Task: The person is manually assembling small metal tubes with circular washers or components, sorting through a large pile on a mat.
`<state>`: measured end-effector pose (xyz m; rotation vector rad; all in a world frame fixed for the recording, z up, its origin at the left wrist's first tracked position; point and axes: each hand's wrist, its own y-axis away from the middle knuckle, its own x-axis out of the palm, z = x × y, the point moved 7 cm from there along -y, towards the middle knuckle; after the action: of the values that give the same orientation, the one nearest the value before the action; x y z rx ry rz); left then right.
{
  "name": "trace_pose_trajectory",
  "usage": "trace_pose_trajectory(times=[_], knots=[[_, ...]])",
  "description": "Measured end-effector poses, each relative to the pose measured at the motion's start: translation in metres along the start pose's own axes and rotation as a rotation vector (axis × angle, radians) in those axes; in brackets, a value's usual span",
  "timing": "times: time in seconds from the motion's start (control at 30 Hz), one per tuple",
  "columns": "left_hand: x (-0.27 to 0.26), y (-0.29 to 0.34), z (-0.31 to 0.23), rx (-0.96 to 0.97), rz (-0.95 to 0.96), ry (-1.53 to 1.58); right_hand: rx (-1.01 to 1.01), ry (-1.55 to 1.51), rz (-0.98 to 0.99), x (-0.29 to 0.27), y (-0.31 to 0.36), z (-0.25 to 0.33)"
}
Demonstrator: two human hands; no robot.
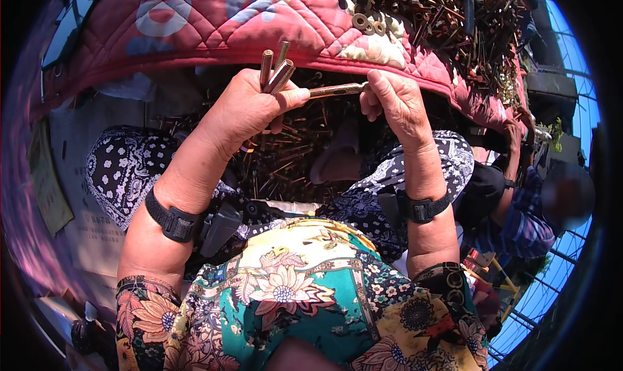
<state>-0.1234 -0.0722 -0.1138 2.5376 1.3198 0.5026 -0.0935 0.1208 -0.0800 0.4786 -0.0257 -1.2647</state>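
My left hand (pixel 246 108) is closed round several metal bolts (pixel 281 76), whose threaded ends stick up out of the fist. One long bolt (pixel 334 91) spans the space between my hands, lying nearly level. Its left end sits at my left thumb, and my right hand (pixel 399 108) pinches its right end between thumb and fingers. My right fingertips partly hide that end, so I cannot tell whether a nut is on it.
A red quilted cover (pixel 259 30) lies just beyond my hands, with a heap of rusty bolts (pixel 454 21) and several washers (pixel 368 24) on it. More loose bolts (pixel 285 167) lie below, between my knees. At the right, another person's arm (pixel 513 150) reaches toward the heap.
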Motion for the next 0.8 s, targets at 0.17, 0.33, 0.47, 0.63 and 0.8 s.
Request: trace_pose_trajectory(times=[0.17,0.33,0.47,0.63,0.8], knots=[[-0.002,0.002,0.001,-0.001,-0.001,0.010,-0.267,0.052,-0.351,0.011,0.001,0.019],[-0.002,0.002,0.004,0.004,0.003,-0.005,-0.176,-0.050,-0.379,0.012,0.002,0.015],[-0.002,0.001,0.007,-0.071,0.048,-0.031,0.021,-0.007,-0.129,0.012,0.007,-0.011],[0.004,0.002,-0.001,-0.076,0.109,0.000,-0.111,0.297,-0.311,0.004,0.004,0.015],[0.020,0.003,0.000,-0.063,0.232,0.027,-0.306,-0.044,-0.222,0.066,-0.030,0.026]])
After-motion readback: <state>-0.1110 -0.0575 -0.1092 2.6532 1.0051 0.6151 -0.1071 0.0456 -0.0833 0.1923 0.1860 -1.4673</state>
